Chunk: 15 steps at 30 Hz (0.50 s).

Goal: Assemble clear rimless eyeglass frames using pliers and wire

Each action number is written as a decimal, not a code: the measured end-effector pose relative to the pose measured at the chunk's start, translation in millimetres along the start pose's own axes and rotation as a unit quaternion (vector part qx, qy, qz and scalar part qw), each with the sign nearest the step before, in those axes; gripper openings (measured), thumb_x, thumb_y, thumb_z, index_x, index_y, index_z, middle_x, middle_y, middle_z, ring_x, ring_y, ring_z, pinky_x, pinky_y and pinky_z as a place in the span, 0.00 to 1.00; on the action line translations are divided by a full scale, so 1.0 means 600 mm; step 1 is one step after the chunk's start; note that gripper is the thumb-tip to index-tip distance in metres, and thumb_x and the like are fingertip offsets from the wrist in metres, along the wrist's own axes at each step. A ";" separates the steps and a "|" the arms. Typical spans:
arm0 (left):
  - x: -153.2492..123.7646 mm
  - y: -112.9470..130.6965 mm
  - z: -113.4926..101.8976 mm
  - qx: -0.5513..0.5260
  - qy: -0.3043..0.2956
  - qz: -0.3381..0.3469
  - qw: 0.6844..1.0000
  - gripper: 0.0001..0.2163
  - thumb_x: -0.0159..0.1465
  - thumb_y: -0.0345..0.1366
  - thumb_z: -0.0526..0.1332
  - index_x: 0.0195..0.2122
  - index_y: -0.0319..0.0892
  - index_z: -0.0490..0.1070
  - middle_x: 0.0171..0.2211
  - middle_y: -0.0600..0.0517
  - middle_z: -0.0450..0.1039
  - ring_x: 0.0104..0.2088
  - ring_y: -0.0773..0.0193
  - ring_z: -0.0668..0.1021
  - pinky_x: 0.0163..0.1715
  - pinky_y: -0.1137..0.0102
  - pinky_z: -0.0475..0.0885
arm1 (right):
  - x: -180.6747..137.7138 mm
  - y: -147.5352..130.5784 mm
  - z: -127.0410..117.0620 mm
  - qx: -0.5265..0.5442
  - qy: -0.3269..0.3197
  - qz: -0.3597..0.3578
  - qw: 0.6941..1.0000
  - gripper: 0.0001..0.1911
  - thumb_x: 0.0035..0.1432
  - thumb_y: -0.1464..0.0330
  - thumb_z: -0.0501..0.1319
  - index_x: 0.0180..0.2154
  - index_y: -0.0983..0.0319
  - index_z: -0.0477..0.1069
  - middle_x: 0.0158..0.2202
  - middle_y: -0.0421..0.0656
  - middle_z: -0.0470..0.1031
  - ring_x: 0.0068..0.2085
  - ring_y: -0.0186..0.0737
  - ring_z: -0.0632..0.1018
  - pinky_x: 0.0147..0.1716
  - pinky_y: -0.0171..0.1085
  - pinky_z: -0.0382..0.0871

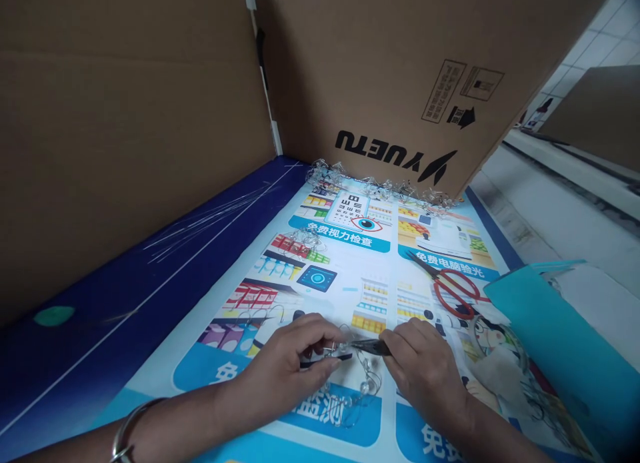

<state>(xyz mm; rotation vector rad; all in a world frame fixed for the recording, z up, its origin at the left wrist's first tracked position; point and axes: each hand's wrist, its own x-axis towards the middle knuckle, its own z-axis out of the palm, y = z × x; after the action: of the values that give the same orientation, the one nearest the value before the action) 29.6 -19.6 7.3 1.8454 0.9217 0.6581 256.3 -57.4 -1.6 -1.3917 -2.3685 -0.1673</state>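
Note:
My left hand [290, 363] is closed in a pinch on a thin wire piece [345, 346] with clear beads hanging below it [367, 380]. My right hand [425, 366] grips small dark pliers [367, 346], whose tip meets the wire between the two hands. A metal bangle [131, 426] sits on my left wrist. Both hands rest low over a printed poster [345, 263] that covers the table.
Red-handled scissors [450, 290] lie on the poster to the right. A heap of clear beaded wire [375, 183] runs along the foot of a cardboard box [400, 70]. More cardboard [125, 116] walls the left. A teal folder [555, 336] lies at right.

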 end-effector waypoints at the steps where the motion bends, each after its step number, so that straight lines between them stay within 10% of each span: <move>1: 0.000 0.000 0.000 -0.002 -0.001 -0.001 1.000 0.12 0.55 0.27 0.58 0.40 0.44 0.69 0.33 0.52 0.68 0.31 0.67 0.69 0.30 0.72 0.65 | 0.000 0.000 0.000 0.000 0.001 -0.001 1.000 0.07 0.56 0.74 0.54 0.34 0.64 0.70 0.28 0.45 0.69 0.32 0.40 0.67 0.32 0.38 0.59; 15: 0.000 0.004 -0.001 0.008 -0.002 0.001 1.000 0.11 0.55 0.27 0.57 0.39 0.44 0.69 0.32 0.52 0.68 0.32 0.65 0.70 0.31 0.70 0.65 | -0.005 0.007 0.001 -0.013 -0.010 -0.016 1.000 0.07 0.56 0.74 0.54 0.36 0.64 0.69 0.30 0.45 0.70 0.34 0.40 0.68 0.34 0.39 0.59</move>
<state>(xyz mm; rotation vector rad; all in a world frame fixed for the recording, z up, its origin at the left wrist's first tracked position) 29.9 -20.3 9.7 1.8619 0.9260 0.6489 261.2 -57.6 -3.5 -1.3741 -2.4144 -0.1958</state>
